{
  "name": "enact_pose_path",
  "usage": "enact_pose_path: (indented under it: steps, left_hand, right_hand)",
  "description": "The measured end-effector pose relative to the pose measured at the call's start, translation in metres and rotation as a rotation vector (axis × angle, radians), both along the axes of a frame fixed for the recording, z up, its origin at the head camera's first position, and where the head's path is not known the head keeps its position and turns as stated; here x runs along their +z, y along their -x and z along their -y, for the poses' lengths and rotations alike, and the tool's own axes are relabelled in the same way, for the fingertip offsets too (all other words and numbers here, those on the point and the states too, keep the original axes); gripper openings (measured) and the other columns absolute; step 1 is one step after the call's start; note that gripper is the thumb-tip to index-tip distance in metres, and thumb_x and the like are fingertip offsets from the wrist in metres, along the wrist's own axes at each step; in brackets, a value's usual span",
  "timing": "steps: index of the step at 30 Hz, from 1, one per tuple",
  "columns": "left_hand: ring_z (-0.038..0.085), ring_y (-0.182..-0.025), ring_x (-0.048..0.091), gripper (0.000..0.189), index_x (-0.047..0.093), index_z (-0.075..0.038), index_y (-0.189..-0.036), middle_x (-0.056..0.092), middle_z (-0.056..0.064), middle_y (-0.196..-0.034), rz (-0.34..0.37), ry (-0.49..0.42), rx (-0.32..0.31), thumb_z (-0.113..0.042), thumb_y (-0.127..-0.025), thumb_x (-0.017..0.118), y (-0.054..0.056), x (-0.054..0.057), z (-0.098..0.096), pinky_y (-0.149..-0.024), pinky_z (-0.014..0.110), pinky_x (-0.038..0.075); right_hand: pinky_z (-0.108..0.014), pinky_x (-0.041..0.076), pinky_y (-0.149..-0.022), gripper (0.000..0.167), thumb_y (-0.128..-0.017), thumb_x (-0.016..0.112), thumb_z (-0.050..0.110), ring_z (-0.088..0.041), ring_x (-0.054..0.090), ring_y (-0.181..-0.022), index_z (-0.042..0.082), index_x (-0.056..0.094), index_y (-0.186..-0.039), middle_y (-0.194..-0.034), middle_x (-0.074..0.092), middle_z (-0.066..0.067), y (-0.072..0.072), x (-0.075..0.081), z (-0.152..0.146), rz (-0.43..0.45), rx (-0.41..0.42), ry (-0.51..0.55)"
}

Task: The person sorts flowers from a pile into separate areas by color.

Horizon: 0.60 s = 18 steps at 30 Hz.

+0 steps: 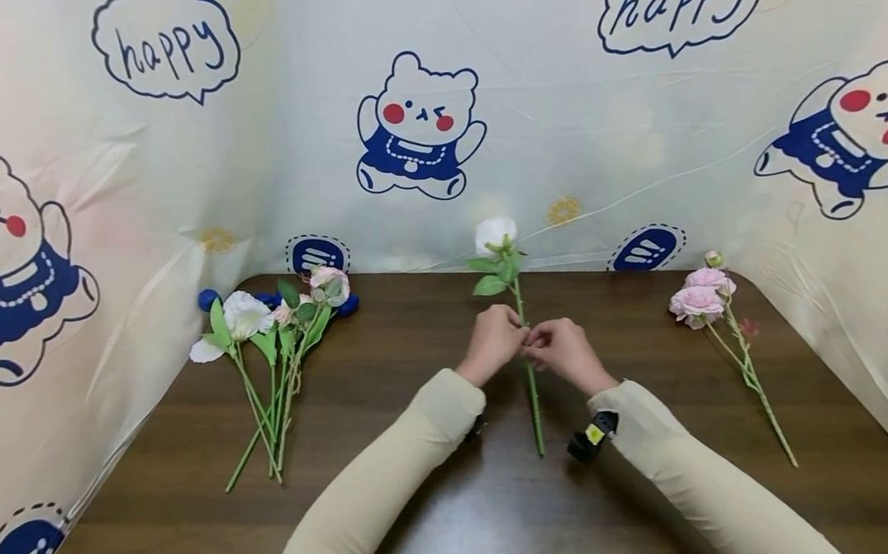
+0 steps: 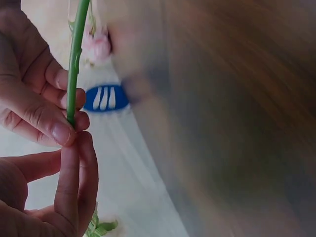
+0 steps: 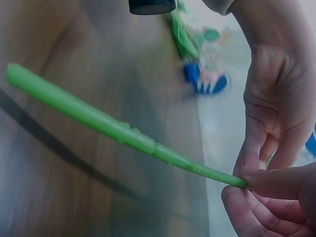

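A white artificial rose [image 1: 496,235] stands out ahead of me over the table, its long green stem [image 1: 535,413] hanging toward me with leaves below the bloom. My left hand [image 1: 496,341] pinches the stem at mid-length. Right beside it, my right hand [image 1: 566,353] pinches the same stem, with fingertips of both hands meeting. In the left wrist view the right thumb [image 2: 60,132] presses on the stem. The right wrist view shows the cut lower end of the stem [image 3: 98,121] free of both hands; the bloom is out of that view.
A bunch of artificial flowers [image 1: 246,315], white, pink and blue, lies on the left of the brown table [image 1: 439,508]. On the right lies a pink flower spray [image 1: 698,303] with its stem toward me. A printed cloth [image 1: 542,140] hangs behind and along both sides.
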<state>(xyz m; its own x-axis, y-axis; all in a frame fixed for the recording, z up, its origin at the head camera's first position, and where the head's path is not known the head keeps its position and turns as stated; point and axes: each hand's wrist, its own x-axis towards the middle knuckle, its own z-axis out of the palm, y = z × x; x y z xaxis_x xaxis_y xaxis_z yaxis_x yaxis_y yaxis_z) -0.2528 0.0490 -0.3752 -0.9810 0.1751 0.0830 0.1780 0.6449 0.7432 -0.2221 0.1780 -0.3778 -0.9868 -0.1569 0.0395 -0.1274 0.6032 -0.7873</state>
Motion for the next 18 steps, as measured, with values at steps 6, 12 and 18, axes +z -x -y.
enact_pose_path:
  steps: [6,12,18]
  left_hand:
    - [0.004,-0.048,0.046,0.022,0.066,-0.009,-0.061,0.060,-0.003,-0.056,-0.033,0.043,-0.047,-0.012,-0.083,0.067,0.000,-0.004,-0.059,-0.044,0.014,0.034]
    - [0.005,-0.045,0.042,0.033,0.056,-0.011,-0.051,0.047,-0.006,-0.047,0.001,0.056,-0.065,-0.012,-0.082,0.068,-0.003,-0.010,-0.113,-0.041,0.016,0.032]
    - [0.007,-0.051,0.051,0.028,0.059,-0.012,-0.050,0.055,-0.005,-0.051,-0.116,0.028,-0.054,-0.012,-0.076,0.070,-0.005,-0.028,-0.161,-0.044,0.016,0.035]
  right_hand:
    - [-0.040,0.056,-0.059,0.011,-0.083,0.063,-0.002,-0.022,0.066,-0.056,-0.012,0.065,-0.088,-0.076,0.069,-0.023,-0.005,-0.004,-0.054,0.000,-0.064,-0.033]
    - [-0.031,0.055,-0.055,0.012,-0.083,0.061,-0.004,-0.015,0.064,-0.054,-0.014,0.063,-0.087,-0.071,0.068,-0.019,-0.012,-0.007,-0.100,0.004,-0.124,-0.085]
    - [-0.024,0.051,-0.050,0.013,-0.083,0.060,-0.003,-0.011,0.060,-0.053,-0.014,0.063,-0.088,-0.068,0.066,-0.014,-0.019,-0.009,-0.140,0.022,-0.168,-0.170]
